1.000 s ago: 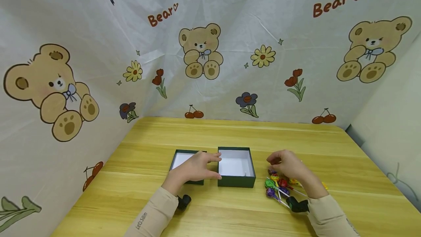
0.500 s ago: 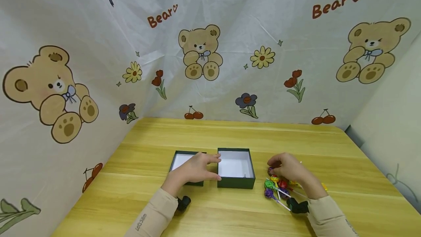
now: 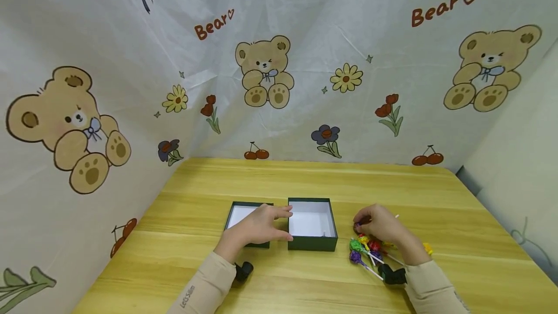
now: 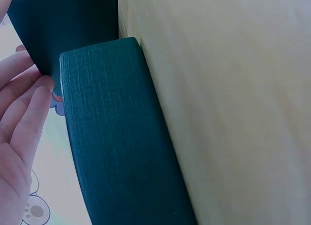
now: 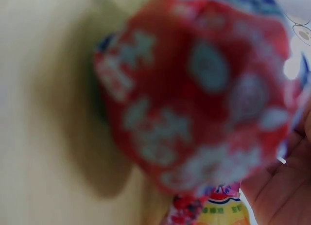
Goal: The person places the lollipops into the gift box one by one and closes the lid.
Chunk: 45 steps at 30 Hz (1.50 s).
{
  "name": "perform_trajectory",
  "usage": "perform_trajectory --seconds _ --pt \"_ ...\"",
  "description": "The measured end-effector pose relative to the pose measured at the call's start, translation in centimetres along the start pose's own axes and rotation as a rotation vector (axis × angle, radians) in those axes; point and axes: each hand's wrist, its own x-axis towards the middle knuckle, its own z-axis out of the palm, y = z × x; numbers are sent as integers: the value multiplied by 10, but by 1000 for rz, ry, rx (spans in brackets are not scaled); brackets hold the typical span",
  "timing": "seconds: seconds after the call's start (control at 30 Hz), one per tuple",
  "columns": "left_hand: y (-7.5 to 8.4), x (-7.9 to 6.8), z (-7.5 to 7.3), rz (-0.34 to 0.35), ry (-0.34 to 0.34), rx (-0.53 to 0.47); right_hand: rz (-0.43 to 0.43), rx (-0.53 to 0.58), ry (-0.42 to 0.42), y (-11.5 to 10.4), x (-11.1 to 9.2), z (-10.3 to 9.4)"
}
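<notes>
A dark green box [image 3: 312, 243] with a white inside stands in the middle of the table in the head view. My left hand [image 3: 261, 224] reaches over a shallower green-edged box part [image 3: 240, 211], its extended fingers and thumb at the box's left wall. In the left wrist view, fingertips touch the green box [image 4: 73, 25] beyond the nearer green piece [image 4: 112, 128]. To the right, my right hand [image 3: 381, 227] pinches a dark purple lollipop [image 3: 357, 227] at its wrapped head. Beneath this hand lie several lollipops, among them a green one [image 3: 355, 245] and a purple one [image 3: 355, 257].
A blurred red-wrapped lollipop [image 5: 194, 94] fills much of the right wrist view. Yellow wrapping [image 3: 428, 248] shows beyond my right wrist. Wood-grain table [image 3: 283, 280] surrounds the boxes, and a bear-printed cloth [image 3: 296, 125] hangs behind it.
My right fingertips have closed in on the dark purple lollipop, which now shows between them. My left hand keeps its place at the box. The head view has tilted up slightly.
</notes>
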Motion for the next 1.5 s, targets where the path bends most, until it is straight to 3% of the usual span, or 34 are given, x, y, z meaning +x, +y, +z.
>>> perform_trajectory --seconds 0.6,0.93,1.17,1.5 --pt "-11 -8 13 -5 7 -12 35 24 25 8 -3 22" --pt "-9 -7 11 25 5 -12 30 35 42 4 -2 18" --pt "-4 -2 4 34 -2 16 12 15 116 -13 -5 3" --pt "-2 -3 -1 46 4 69 13 39 134 -46 -7 -11"
